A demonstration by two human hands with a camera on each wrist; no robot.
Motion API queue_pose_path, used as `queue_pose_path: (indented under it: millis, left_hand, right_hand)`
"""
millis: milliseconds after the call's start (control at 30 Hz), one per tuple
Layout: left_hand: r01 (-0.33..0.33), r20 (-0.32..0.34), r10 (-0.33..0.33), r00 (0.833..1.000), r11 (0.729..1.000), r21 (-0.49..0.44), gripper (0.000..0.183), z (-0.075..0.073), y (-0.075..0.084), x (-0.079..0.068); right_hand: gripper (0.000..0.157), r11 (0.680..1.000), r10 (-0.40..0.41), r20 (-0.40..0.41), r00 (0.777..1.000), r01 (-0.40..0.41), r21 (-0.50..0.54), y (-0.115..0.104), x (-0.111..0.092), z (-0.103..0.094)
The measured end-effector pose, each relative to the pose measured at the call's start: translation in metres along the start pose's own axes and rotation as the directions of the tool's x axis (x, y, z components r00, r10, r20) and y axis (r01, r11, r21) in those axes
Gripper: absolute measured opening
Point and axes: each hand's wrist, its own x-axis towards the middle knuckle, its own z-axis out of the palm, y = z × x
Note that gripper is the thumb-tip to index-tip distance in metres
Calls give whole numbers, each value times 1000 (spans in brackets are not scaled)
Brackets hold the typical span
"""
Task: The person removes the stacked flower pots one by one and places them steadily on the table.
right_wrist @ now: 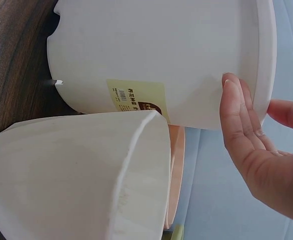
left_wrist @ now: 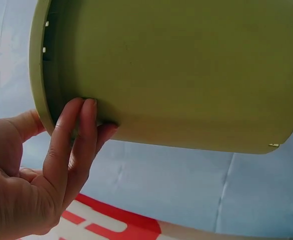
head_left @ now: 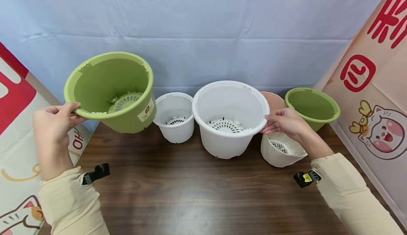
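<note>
My left hand [head_left: 55, 125] pinches the rim of a large green flowerpot [head_left: 127, 120], thumb inside and fingers against the outer wall below the lip. The pot is tilted with its mouth toward me, raised above the table, and bears a pale label. Its slotted bottom shows inside. My right hand [head_left: 284, 123] grips the right rim of a large white flowerpot [head_left: 219, 143], with fingers under the lip in the right wrist view. That pot has a slotted base and a yellowish label [right_wrist: 136, 96] on its side.
A small white pot [head_left: 176, 132] stands left of the large white one. On the right are a cream pot with a wavy rim [head_left: 276, 157], a terracotta-coloured pot [head_left: 272, 100] behind it and a smaller green pot [head_left: 313, 104]. The wooden table [head_left: 190, 196] meets a blue cloth backdrop [head_left: 190, 33].
</note>
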Motion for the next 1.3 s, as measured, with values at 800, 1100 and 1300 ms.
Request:
queue_pose_path:
  millis: [800,1100,1300]
  left_hand:
    - [117,-71,-116,991,993,8,35,-27,-30,16]
    - [175,-111,-159,981,971,160,37,-29,-57,22]
    - [206,-98,-188,977,951,231,37,-31,-70,28]
  right_hand:
    - [21,1000,-3,-19,1000,3,11,1,0,1]
    - [20,1000,2,-29,1000,-2,11,1,0,2]
    - [19,1000,2,-31,1000,-2,16,0,0,1]
